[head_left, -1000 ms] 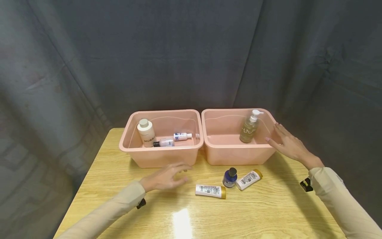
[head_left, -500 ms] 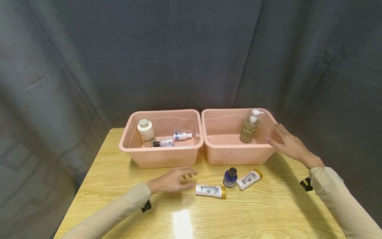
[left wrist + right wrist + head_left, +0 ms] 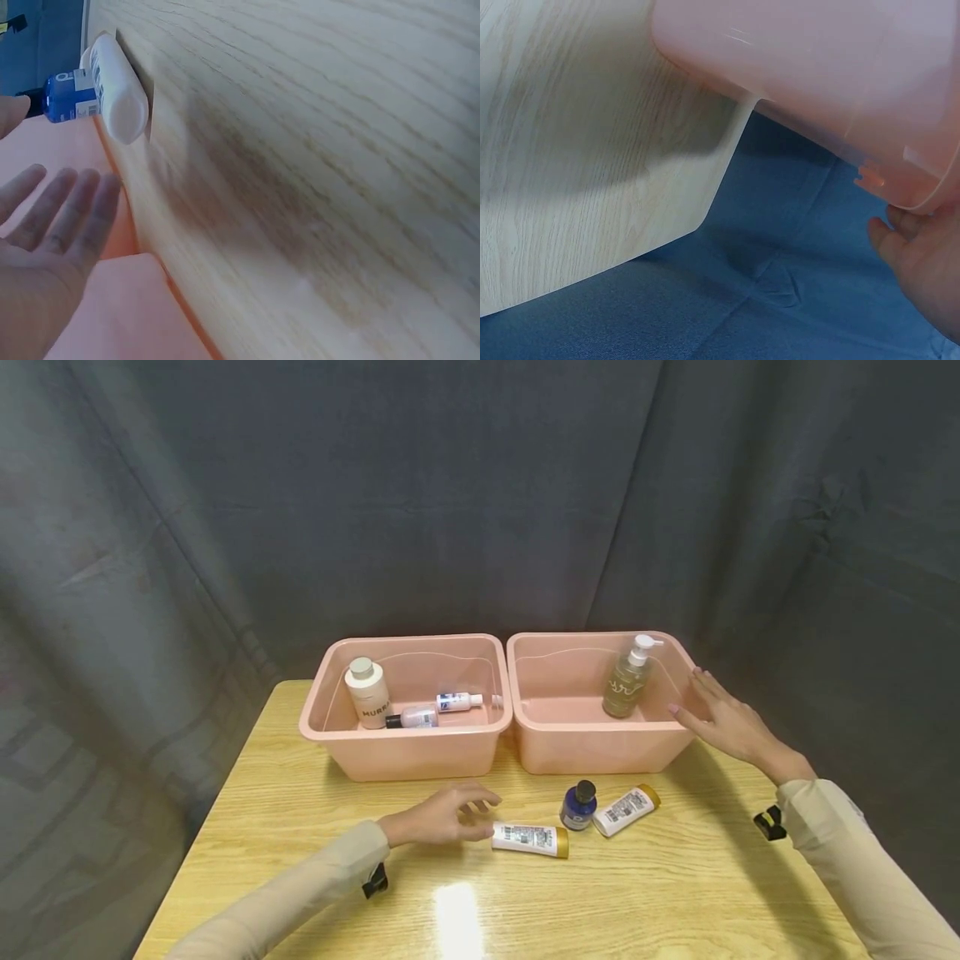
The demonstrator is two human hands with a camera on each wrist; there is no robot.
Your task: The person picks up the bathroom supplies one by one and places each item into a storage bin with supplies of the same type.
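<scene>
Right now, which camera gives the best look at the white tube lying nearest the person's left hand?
The head view: the white tube lies whole on the table, label and gold cap showing, just beside the left hand. The left wrist view shows only its rounded white end from low down. The right wrist view does not show it.

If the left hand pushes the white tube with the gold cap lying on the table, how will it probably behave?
The white tube lies on its side and looks round, so it may roll or skid on the glossy table. It seems small, probably light. The left hand, fingers relaxed, is right beside it.
</scene>
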